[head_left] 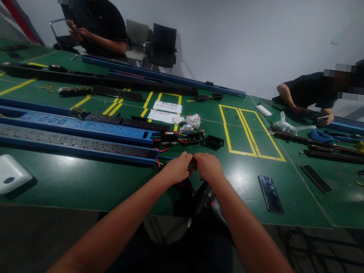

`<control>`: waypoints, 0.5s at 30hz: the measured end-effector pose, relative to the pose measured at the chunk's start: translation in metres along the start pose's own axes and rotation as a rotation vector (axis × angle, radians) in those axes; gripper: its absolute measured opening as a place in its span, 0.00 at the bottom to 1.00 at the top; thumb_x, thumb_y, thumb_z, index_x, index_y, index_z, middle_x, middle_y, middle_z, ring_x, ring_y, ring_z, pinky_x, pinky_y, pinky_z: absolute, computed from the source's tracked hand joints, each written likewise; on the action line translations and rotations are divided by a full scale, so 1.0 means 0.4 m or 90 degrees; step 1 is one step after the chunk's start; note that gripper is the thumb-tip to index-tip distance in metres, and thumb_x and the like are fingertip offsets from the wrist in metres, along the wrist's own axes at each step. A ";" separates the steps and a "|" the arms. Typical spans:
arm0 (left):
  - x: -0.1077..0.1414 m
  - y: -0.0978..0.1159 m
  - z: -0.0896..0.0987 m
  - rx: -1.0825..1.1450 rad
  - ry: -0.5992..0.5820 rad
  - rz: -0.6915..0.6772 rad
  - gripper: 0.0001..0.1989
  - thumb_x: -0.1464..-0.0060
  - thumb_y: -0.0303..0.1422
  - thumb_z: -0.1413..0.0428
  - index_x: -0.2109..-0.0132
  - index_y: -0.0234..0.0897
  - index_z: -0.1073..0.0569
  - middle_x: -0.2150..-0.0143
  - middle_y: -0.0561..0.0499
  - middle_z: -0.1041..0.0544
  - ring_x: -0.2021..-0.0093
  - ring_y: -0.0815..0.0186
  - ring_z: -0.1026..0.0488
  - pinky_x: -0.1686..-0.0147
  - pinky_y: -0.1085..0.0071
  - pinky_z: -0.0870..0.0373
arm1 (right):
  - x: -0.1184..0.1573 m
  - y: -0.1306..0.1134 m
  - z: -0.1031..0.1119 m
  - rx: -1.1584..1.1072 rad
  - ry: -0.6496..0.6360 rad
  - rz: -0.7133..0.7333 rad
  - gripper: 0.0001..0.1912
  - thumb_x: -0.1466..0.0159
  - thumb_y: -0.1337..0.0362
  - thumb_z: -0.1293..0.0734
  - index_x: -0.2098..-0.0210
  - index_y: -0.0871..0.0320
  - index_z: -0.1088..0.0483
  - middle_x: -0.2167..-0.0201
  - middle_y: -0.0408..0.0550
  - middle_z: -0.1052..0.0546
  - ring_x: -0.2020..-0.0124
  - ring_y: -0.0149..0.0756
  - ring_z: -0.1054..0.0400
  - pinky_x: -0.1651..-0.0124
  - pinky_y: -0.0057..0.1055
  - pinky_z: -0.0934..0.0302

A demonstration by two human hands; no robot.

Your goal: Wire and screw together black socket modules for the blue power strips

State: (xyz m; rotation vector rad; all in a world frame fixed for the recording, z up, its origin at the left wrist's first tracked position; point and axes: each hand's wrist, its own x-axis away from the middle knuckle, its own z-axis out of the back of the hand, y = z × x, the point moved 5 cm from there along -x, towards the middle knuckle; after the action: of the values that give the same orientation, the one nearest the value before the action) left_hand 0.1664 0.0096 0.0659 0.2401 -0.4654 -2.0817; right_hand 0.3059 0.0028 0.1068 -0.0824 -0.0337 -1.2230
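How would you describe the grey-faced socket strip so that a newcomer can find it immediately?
On the left of the green table, find the long, blue-edged socket strip lying nearest the front edge. Its right end, with coloured wires, points toward the left hand. Its grey face sets it apart from the blue-faced strip just behind it.

Left hand [178, 168] and right hand [210, 168] close together over the green counter [95, 183], fingertips curled inward; what lies between them is unclear. Left of them, loose wires [159, 162] protrude from a grey-faced socket strip [64, 140], parallel to a blue socket strip [85, 127]. Right: a smartphone [271, 194]. Beyond: two co-workers [105, 25].
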 end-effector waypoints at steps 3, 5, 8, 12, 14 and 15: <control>-0.023 -0.018 -0.011 0.008 0.002 0.044 0.12 0.29 0.34 0.46 0.42 0.38 0.27 0.42 0.37 0.21 0.45 0.53 0.19 0.46 0.61 0.25 | -0.009 0.008 0.000 -0.023 0.023 -0.013 0.13 0.25 0.67 0.38 0.47 0.54 0.22 0.48 0.52 0.16 0.46 0.44 0.25 0.46 0.35 0.39; -0.035 -0.028 -0.014 -0.001 -0.007 0.066 0.11 0.26 0.33 0.51 0.46 0.39 0.26 0.46 0.39 0.18 0.47 0.54 0.18 0.47 0.61 0.26 | -0.014 0.016 -0.009 -0.044 0.037 -0.022 0.12 0.26 0.66 0.36 0.48 0.53 0.22 0.48 0.50 0.16 0.46 0.43 0.25 0.47 0.33 0.39; -0.047 -0.037 -0.009 -0.034 -0.031 0.073 0.10 0.27 0.32 0.50 0.48 0.41 0.25 0.50 0.41 0.16 0.48 0.53 0.17 0.51 0.61 0.25 | -0.020 0.034 -0.028 -0.078 0.058 -0.036 0.10 0.25 0.64 0.36 0.49 0.53 0.23 0.48 0.48 0.16 0.46 0.41 0.26 0.49 0.32 0.39; -0.061 -0.035 0.004 -0.038 -0.053 0.070 0.13 0.30 0.33 0.46 0.41 0.41 0.28 0.49 0.39 0.15 0.48 0.50 0.16 0.53 0.61 0.25 | -0.035 0.055 -0.045 -0.115 0.100 -0.050 0.09 0.25 0.63 0.35 0.50 0.51 0.23 0.49 0.46 0.16 0.48 0.41 0.25 0.52 0.32 0.39; -0.070 -0.035 0.008 -0.043 -0.054 0.090 0.14 0.29 0.34 0.46 0.40 0.41 0.30 0.49 0.38 0.15 0.48 0.50 0.16 0.52 0.61 0.25 | -0.045 0.061 -0.051 -0.130 0.120 -0.055 0.09 0.26 0.64 0.35 0.51 0.50 0.22 0.50 0.46 0.16 0.49 0.42 0.24 0.53 0.33 0.38; -0.074 -0.035 0.009 -0.045 -0.055 0.096 0.13 0.29 0.34 0.47 0.40 0.41 0.30 0.49 0.38 0.15 0.48 0.50 0.16 0.52 0.62 0.25 | -0.050 0.063 -0.054 -0.137 0.128 -0.056 0.09 0.26 0.64 0.35 0.51 0.50 0.22 0.51 0.46 0.16 0.50 0.42 0.24 0.53 0.34 0.37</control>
State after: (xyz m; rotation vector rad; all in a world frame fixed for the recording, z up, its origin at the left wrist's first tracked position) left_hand 0.1698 0.0424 0.0630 0.0712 -0.4479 -1.9616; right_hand 0.3223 0.0283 0.0826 -0.1461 0.2721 -1.3148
